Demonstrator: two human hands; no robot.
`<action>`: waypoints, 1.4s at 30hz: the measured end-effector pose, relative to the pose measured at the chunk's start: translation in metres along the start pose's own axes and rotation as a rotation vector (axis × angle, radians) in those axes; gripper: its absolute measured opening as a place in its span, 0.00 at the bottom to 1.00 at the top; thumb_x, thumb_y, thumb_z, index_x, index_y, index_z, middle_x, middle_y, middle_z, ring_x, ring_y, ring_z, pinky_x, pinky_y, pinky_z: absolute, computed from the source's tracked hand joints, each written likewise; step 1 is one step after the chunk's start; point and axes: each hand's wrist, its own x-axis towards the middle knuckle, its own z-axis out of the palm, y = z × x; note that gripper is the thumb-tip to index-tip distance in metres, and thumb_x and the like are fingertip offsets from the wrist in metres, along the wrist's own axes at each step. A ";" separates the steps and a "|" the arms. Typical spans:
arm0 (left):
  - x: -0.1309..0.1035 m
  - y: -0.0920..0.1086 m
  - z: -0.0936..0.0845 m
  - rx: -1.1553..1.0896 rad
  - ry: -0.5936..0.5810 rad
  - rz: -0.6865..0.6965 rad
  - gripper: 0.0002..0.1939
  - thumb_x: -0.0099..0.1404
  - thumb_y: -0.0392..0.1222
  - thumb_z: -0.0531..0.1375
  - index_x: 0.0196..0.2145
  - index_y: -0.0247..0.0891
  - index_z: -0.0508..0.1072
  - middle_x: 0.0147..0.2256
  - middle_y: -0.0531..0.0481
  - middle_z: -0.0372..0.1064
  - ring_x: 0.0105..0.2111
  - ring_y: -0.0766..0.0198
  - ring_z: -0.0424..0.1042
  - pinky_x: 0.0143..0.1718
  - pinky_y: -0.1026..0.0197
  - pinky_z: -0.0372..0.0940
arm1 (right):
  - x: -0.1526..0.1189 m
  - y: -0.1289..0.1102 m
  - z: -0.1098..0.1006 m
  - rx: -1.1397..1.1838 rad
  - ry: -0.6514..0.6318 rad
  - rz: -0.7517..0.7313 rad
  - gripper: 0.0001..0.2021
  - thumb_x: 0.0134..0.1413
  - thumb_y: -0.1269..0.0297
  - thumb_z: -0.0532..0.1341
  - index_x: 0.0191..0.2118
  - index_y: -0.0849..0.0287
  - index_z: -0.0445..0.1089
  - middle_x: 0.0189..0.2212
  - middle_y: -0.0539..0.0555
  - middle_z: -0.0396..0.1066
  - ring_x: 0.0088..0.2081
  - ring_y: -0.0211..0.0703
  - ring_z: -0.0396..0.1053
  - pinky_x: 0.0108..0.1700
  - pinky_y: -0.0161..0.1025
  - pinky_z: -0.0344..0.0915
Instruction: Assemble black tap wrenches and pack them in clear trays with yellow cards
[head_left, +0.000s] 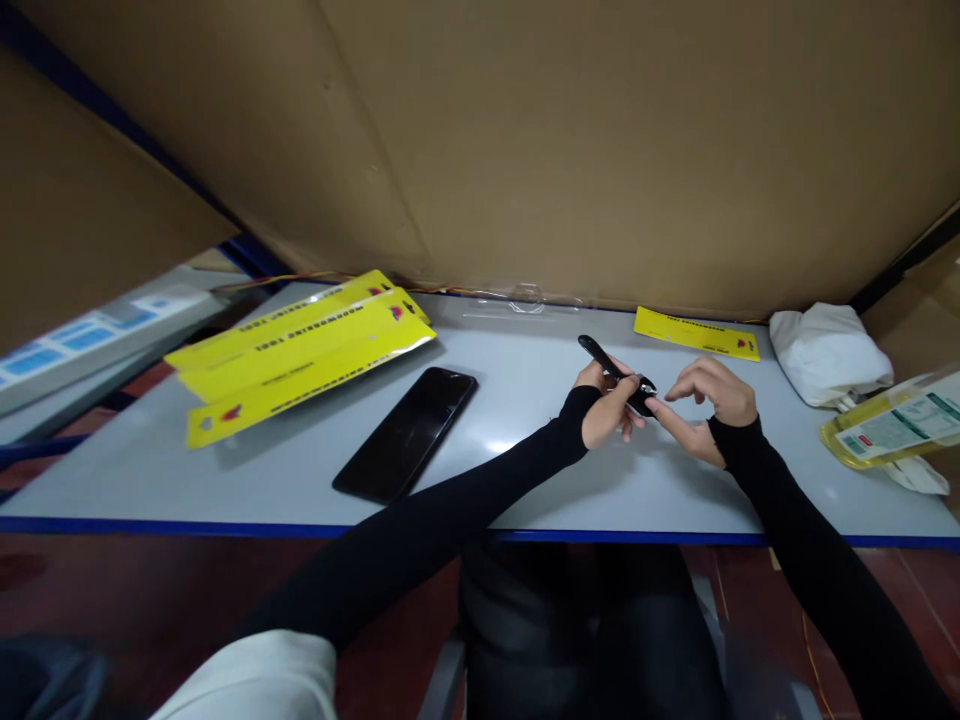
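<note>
My left hand [604, 415] is closed around a black spokeshave [616, 373] and holds it above the table. One long handle points up and to the left, past my fingers. Small shiny metal parts show in the tool's middle, and its other end is partly hidden. My right hand [709, 405] is just to the right, with thumb and fingers apart. Its thumb tip is at the tool's near end, and it grips nothing that I can see.
Yellow printed cards [315, 365] lie stacked at the left, beside a black phone [405, 435]. Another yellow card [697, 332] is at the back right, near clear plastic packaging [525, 298]. A white cloth bundle [829, 355] and a bottle of yellow liquid [892, 420] occupy the right end.
</note>
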 end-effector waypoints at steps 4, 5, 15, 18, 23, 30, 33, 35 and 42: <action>0.002 -0.001 -0.001 0.000 0.003 0.005 0.18 0.60 0.45 0.67 0.37 0.40 0.60 0.22 0.53 0.70 0.16 0.59 0.73 0.11 0.66 0.61 | -0.001 -0.004 0.000 0.040 -0.037 -0.013 0.11 0.58 0.66 0.69 0.47 0.56 0.77 0.34 0.54 0.73 0.29 0.40 0.66 0.28 0.39 0.64; 0.003 -0.001 -0.001 0.001 0.003 0.005 0.18 0.60 0.45 0.67 0.37 0.40 0.61 0.22 0.53 0.70 0.15 0.59 0.73 0.10 0.65 0.61 | -0.002 -0.004 0.000 0.041 -0.040 -0.019 0.08 0.59 0.67 0.68 0.45 0.56 0.78 0.34 0.54 0.74 0.29 0.39 0.66 0.27 0.39 0.64; -0.007 -0.007 -0.003 0.172 -0.003 0.156 0.16 0.64 0.48 0.66 0.39 0.41 0.62 0.28 0.53 0.69 0.17 0.62 0.73 0.09 0.67 0.59 | -0.003 -0.011 0.016 0.157 0.021 0.284 0.13 0.57 0.65 0.68 0.23 0.56 0.68 0.21 0.49 0.69 0.22 0.35 0.62 0.26 0.36 0.62; -0.010 -0.012 -0.006 0.287 -0.016 0.224 0.15 0.67 0.49 0.65 0.40 0.41 0.64 0.29 0.53 0.69 0.17 0.64 0.72 0.10 0.67 0.60 | -0.006 -0.011 0.021 0.253 0.002 0.541 0.15 0.55 0.59 0.69 0.22 0.56 0.67 0.20 0.49 0.68 0.21 0.35 0.62 0.25 0.36 0.61; -0.010 -0.016 -0.006 0.271 -0.033 0.217 0.16 0.67 0.50 0.66 0.42 0.41 0.65 0.30 0.53 0.69 0.18 0.64 0.73 0.10 0.67 0.59 | -0.009 -0.006 0.021 0.394 -0.174 0.780 0.21 0.54 0.50 0.69 0.20 0.57 0.66 0.18 0.49 0.66 0.20 0.35 0.59 0.24 0.36 0.57; -0.007 -0.001 0.000 0.060 -0.075 0.035 0.18 0.62 0.47 0.67 0.37 0.41 0.61 0.24 0.56 0.67 0.16 0.60 0.73 0.09 0.65 0.61 | -0.003 -0.001 0.001 0.349 -0.095 0.363 0.16 0.57 0.59 0.71 0.51 0.53 0.77 0.40 0.54 0.74 0.33 0.39 0.70 0.28 0.36 0.67; -0.006 0.001 0.000 0.032 -0.101 -0.002 0.18 0.60 0.46 0.68 0.37 0.41 0.61 0.24 0.56 0.67 0.16 0.59 0.73 0.09 0.65 0.62 | 0.002 -0.001 -0.003 0.269 -0.141 0.269 0.07 0.62 0.58 0.68 0.36 0.55 0.79 0.32 0.53 0.74 0.30 0.39 0.69 0.29 0.38 0.66; -0.005 0.001 0.000 0.023 -0.086 -0.013 0.18 0.60 0.45 0.67 0.37 0.41 0.60 0.24 0.56 0.67 0.16 0.58 0.73 0.09 0.65 0.62 | 0.003 -0.002 -0.002 0.211 -0.110 0.232 0.11 0.61 0.60 0.69 0.28 0.56 0.74 0.26 0.50 0.71 0.26 0.37 0.65 0.28 0.38 0.63; -0.004 0.004 0.001 -0.003 -0.052 -0.027 0.14 0.61 0.40 0.65 0.36 0.40 0.61 0.25 0.54 0.70 0.15 0.58 0.74 0.09 0.64 0.62 | -0.004 -0.001 0.002 0.179 -0.077 0.164 0.08 0.59 0.65 0.69 0.31 0.55 0.70 0.28 0.49 0.68 0.26 0.36 0.63 0.29 0.38 0.63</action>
